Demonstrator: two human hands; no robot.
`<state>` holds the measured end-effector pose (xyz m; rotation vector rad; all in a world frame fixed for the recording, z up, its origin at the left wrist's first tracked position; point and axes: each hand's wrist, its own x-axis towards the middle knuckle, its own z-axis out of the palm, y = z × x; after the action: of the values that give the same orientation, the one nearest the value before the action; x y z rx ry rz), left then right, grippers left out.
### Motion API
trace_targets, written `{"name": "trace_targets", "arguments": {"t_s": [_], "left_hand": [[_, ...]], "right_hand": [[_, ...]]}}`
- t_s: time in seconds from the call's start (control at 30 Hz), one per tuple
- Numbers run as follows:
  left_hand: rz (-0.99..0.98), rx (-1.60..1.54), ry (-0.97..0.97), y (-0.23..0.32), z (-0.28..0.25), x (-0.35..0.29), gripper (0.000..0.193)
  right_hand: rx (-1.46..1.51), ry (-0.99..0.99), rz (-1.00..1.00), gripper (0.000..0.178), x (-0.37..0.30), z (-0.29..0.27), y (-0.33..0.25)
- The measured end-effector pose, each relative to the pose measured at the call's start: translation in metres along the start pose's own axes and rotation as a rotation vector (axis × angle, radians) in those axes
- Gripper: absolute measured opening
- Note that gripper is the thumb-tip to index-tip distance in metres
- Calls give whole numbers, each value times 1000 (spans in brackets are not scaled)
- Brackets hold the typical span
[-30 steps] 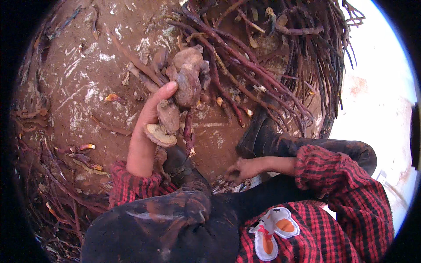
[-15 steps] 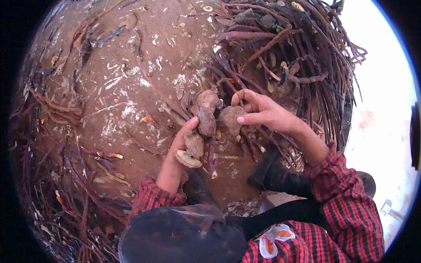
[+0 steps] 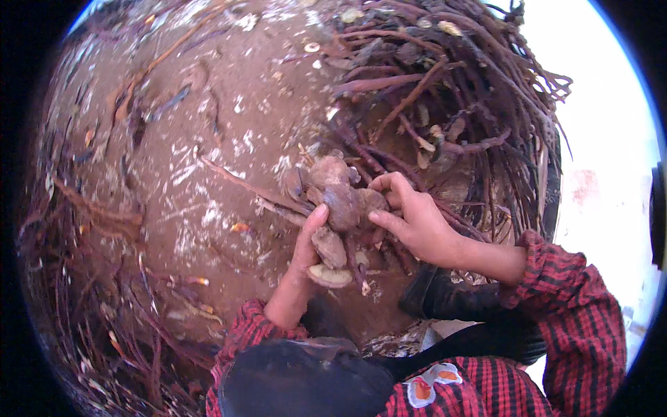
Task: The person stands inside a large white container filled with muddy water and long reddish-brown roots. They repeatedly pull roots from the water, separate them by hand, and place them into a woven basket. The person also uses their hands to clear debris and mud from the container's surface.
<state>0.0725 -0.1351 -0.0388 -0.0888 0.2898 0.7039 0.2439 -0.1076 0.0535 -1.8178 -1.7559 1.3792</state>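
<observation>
My left hand [image 3: 306, 244] is closed around a bunch of brown reishi mushrooms [image 3: 341, 206] with long reddish stems. Thumb up against the caps, it hides part of the stems. A grey-brown cap [image 3: 329, 248] and a pale-edged cap [image 3: 330, 276] stick out beside that wrist. From the right, my right hand [image 3: 411, 217] pinches another brown mushroom cap [image 3: 373, 201] between thumb and fingers, pressed up against the bunch. One long stem [image 3: 250, 186] reaches out from the bunch to the upper left.
A big heap of long dark-red stems [image 3: 479, 104] fills the upper right. More stems [image 3: 139, 340] lie in a pile at the lower left. Brown dirt ground [image 3: 201, 201] with white streaks lies between them. My dark boot [image 3: 451, 295] is close below the right hand.
My right hand has brought its mushroom in against the bunch, closing the gap between them. The whole view has shifted slightly, and the left hand still grips the bunch.
</observation>
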Motion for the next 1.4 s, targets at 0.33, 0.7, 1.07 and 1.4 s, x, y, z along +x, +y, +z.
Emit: {"name": "trace_targets", "arguments": {"t_s": [0.33,0.7,1.07,1.4], "left_hand": [[-128,394,188,56,63,25,65],[-71,448,396,82,164,63,60],[-141,399,372,29,308,74,56],[-133,783,757,33,400,-84,58]], "right_hand": [[143,-183,236,58,-49,-99,-59],[-361,-466,-276,37,-90,-152,-85],[-226,-448,-81,29,-114,-140,-94],[1563,38,59,106,-176,-116,-160]]}}
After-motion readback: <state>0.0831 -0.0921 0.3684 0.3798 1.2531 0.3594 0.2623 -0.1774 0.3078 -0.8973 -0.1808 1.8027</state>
